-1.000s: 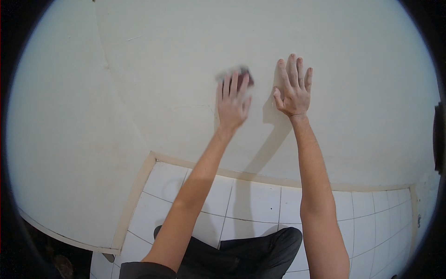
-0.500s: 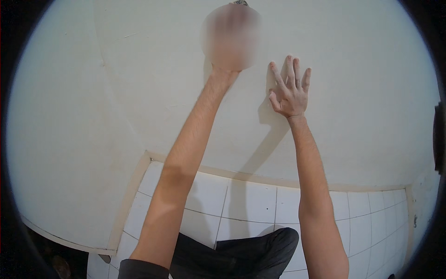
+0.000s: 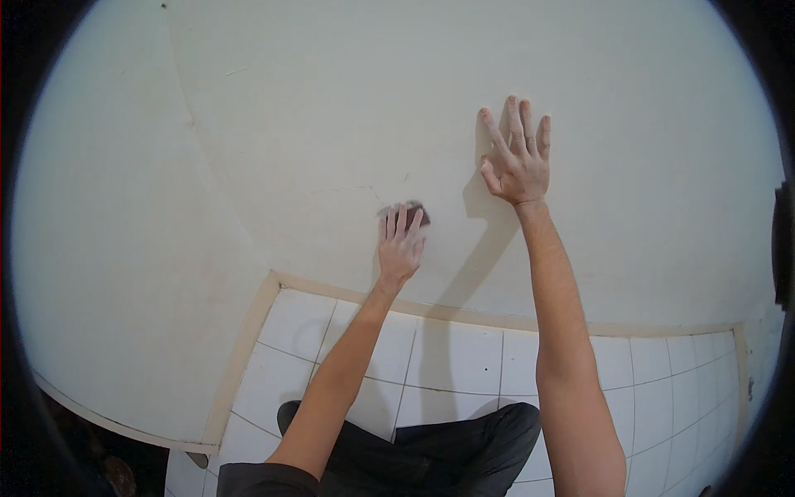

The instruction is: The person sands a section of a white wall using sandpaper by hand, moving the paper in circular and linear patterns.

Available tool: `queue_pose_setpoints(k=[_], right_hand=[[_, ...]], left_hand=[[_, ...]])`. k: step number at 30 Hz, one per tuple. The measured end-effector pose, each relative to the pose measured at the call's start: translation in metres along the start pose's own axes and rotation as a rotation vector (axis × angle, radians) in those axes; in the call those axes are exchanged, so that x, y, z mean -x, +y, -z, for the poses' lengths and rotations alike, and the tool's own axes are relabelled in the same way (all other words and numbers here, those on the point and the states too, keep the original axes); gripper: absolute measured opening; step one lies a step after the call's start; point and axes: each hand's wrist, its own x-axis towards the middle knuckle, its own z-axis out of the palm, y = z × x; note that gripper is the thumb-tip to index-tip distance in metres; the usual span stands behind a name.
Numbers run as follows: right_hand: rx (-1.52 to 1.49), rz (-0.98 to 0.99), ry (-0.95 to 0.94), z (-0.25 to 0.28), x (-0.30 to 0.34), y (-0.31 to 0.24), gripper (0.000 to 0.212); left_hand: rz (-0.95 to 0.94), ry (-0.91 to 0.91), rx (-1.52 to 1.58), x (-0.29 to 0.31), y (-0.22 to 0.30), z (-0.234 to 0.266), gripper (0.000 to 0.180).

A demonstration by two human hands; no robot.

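Note:
My left hand (image 3: 401,253) presses a small dark reddish-brown piece of sandpaper (image 3: 423,219) against the pale wall (image 3: 331,149), low down above the floor trim. Its fingers lie over the sheet and cover much of it; slight blur softens its edges. Higher and to the right, my right hand (image 3: 520,170) rests on the same wall, fingers spread and nothing held. Whitish dust coats the fingers of both hands. Faint thin scratches or cracks mark the wall just above the left hand.
Beige trim (image 3: 397,303) runs along the wall's foot and turns a corner at left. White floor tiles (image 3: 464,356) lie below, with my dark-trousered legs (image 3: 414,451) over them. A dark object (image 3: 781,248) stands at the far right edge; a dark opening (image 3: 91,447) is at lower left.
My left hand has come down the wall a long way, from the top of the view to just above the trim. My right hand stays in place.

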Motion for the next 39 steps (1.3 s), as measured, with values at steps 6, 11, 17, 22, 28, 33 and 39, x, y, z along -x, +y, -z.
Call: queue_pose_setpoints(k=[6, 11, 17, 22, 28, 33, 39], right_hand=[[0.009, 0.015, -0.002, 0.002, 0.003, 0.003, 0.083], [-0.009, 0.016, 0.036, -0.004, -0.001, -0.001, 0.080], [-0.008, 0.017, 0.031, -0.005, 0.004, 0.006, 0.079], [0.004, 0.009, 0.031, -0.001, -0.001, -0.001, 0.079], [-0.006, 0.000, 0.029, 0.003, 0.002, -0.001, 0.078], [-0.023, -0.005, 0.028, 0.005, 0.003, 0.001, 0.080], [-0.008, -0.009, 0.011, 0.006, -0.002, -0.001, 0.080]], left_hand=[[-0.059, 0.414, -0.046, -0.175, 0.032, 0.079, 0.069], [-0.128, 0.553, -0.035, -0.273, 0.038, 0.140, 0.068], [-0.128, 0.360, -0.043, -0.210, 0.033, 0.102, 0.075], [-0.058, 0.117, -0.063, -0.084, 0.016, 0.046, 0.077], [-0.055, 0.064, -0.039, -0.073, 0.017, 0.047, 0.077], [-0.098, 0.209, 0.016, -0.178, 0.042, 0.106, 0.071], [-0.209, 0.379, -0.059, -0.252, 0.040, 0.138, 0.070]])
